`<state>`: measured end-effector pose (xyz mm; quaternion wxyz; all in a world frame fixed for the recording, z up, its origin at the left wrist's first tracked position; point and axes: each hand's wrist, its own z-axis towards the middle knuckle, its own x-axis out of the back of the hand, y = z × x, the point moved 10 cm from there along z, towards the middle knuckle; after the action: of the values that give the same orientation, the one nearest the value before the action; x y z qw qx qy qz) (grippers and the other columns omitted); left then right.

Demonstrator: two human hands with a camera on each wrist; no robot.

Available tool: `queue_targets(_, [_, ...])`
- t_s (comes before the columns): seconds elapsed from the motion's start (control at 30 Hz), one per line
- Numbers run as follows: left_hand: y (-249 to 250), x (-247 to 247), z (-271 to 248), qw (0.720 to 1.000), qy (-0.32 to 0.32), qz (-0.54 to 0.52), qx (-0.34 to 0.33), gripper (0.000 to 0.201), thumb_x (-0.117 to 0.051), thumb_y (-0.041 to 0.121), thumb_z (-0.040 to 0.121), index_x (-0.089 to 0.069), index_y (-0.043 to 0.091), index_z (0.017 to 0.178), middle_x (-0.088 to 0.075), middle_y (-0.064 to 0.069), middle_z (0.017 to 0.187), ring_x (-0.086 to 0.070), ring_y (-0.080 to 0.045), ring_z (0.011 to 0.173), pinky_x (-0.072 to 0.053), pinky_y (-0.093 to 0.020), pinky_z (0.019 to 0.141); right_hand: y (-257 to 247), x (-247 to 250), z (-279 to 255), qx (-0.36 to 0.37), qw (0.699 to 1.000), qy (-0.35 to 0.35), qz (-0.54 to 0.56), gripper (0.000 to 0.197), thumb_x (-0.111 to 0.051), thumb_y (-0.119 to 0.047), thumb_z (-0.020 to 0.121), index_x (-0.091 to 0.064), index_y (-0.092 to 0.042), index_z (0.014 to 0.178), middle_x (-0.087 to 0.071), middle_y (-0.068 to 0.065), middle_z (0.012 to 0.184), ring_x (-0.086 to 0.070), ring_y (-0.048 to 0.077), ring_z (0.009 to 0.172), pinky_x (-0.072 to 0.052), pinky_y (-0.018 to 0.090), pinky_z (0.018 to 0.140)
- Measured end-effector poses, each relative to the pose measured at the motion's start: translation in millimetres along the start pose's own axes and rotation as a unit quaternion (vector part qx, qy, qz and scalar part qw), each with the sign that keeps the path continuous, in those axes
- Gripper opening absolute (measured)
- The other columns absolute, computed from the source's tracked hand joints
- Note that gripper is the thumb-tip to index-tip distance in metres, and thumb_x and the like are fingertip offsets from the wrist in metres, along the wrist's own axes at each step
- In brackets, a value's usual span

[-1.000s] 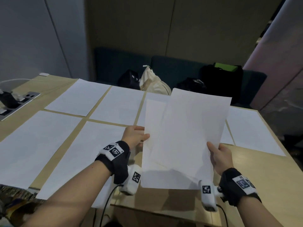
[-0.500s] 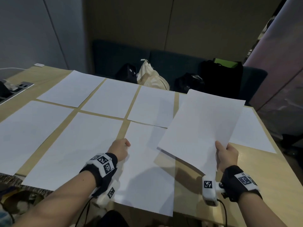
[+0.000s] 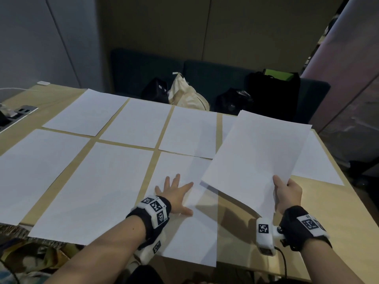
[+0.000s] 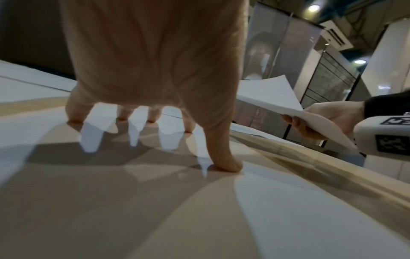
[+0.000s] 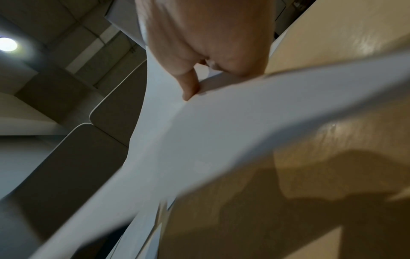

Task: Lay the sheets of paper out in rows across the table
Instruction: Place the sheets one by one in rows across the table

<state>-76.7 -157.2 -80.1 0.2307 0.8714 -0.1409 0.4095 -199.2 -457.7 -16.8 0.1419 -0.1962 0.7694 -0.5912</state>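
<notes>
Pressing the left hand [image 3: 178, 194], fingers spread flat, on the newly laid sheet [image 3: 184, 226] at the counter [image 3: 336, 212] near edge, steadying it; pinching the remaining stack [image 3: 256, 160] in the right hand [image 3: 288, 194], hovering above the bare near-right corner.

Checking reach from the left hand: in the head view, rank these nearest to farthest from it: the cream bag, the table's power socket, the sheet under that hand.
1. Sheet: directly under the left hand, touched by it.
2. Cream bag: beyond the table's far edge, ahead.
3. Power socket: far left of the table.
</notes>
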Motion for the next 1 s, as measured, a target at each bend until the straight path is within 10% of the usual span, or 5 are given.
queue_targets(0.27, [-4.0,0.9,-5.2,1.000,0.007,-0.007,0.013,0.097,-0.065,0.052,0.077,-0.001,0.040,0.148,0.022,-0.005,0.158,0.020,-0.035,0.145,0.001,-0.063,0.112,5.3,18.9,-5.0,-0.007,1.000,0.006,-0.016,0.031,-0.052,-0.007,0.093,-0.054,0.008,0.120,-0.060,0.009,0.096,-0.056,0.024,0.083,-0.047,0.029,0.072])
queue_targets(0.5, [3.3,5.3,-6.1,1.000,0.004,-0.019,0.017,0.097,-0.067,0.048,0.077,-0.003,0.039,0.149,0.021,-0.006,0.159,0.020,-0.036,0.145,-0.001,-0.063,0.112,6.8,31.2,-1.2,-0.006,1.000,0.009,-0.021,0.032,-0.052,-0.007,0.092,-0.054,0.008,0.120,-0.062,0.006,0.085,-0.055,0.013,0.068,-0.047,0.020,0.058])
queue_targets(0.8, [2.3,7.1,-9.6,1.000,0.000,-0.024,0.018,0.098,-0.068,0.047,0.076,-0.004,0.038,0.149,0.019,-0.006,0.159,0.017,-0.035,0.145,-0.003,-0.062,0.113,6.5,27.5,2.2,-0.002,0.998,0.000,-0.063,0.031,-0.052,-0.008,0.092,-0.055,0.007,0.119,-0.060,0.015,0.105,-0.056,0.028,0.093,-0.044,0.035,0.085])
queue_targets(1.0, [24.3,48.7,-10.7,0.990,0.097,-0.103,-0.004,0.083,-0.050,0.056,0.086,-0.011,0.022,0.151,0.004,-0.005,0.161,0.004,-0.027,0.148,-0.005,-0.052,0.116,3.6,21.0,2.5,-0.005,0.998,-0.033,-0.059,0.032,-0.052,-0.007,0.092,-0.054,0.006,0.121,-0.060,0.016,0.110,-0.057,0.029,0.093,-0.045,0.038,0.087])
